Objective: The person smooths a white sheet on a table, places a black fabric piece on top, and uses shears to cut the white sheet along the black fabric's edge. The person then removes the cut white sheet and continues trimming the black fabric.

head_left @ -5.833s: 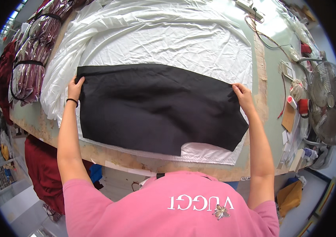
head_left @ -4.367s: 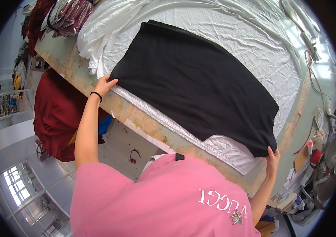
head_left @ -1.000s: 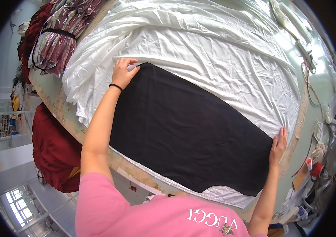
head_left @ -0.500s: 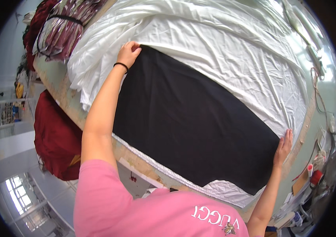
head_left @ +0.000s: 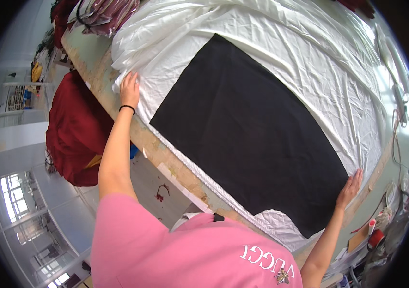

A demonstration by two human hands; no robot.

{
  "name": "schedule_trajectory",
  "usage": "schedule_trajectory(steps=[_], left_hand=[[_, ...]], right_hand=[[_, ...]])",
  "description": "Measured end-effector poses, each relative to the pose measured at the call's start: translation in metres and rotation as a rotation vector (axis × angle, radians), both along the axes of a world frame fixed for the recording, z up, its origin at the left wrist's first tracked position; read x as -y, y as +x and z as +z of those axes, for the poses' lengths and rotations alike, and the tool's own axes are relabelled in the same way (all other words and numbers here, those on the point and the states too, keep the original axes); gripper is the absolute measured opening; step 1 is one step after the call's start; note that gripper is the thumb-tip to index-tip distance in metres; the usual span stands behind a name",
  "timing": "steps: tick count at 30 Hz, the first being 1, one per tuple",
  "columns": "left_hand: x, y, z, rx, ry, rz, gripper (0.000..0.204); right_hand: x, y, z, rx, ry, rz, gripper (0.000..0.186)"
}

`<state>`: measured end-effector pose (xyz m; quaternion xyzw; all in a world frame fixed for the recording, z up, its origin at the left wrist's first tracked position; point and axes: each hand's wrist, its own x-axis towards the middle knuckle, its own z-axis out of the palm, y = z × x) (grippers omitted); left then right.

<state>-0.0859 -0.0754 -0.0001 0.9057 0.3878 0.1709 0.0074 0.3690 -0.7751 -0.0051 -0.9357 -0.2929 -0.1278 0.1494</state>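
Note:
A cut piece of black cloth (head_left: 247, 134) lies flat over a large spread of white fabric (head_left: 166, 33), with a curved notch along its near edge. At the white fabric's left edge rests my left hand (head_left: 129, 91), fingers stretched out and apart from the black cloth. My right hand (head_left: 349, 190) lies with extended fingers at the black cloth's right end, touching its edge and the white fabric beside it. Neither hand appears to grasp anything.
The worn table edge (head_left: 151, 144) runs diagonally along the near left side. A dark red cloth heap (head_left: 77, 129) sits beyond it, and plastic-wrapped bundles (head_left: 108, 14) lie at the far left. Cords (head_left: 396, 129) and a red spool (head_left: 375, 238) are at the right.
My left hand has let go of the black cloth's far left corner and come nearer, to the white fabric's edge. My right hand stays at the cloth's right end. The view has shifted.

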Motion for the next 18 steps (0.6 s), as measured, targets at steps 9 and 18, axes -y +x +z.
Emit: schedule_trajectory(steps=[9,18], left_hand=[[0.105,0.007,0.047,0.107,-0.716,0.159,0.025],[0.12,0.0,0.042,-0.004,-0.628,0.111,0.023]], right_hand=[[0.008,0.002,-0.002,0.019,-0.036,0.008,0.041],[0.01,0.004,-0.002,0.007,-0.044,0.018,0.041]])
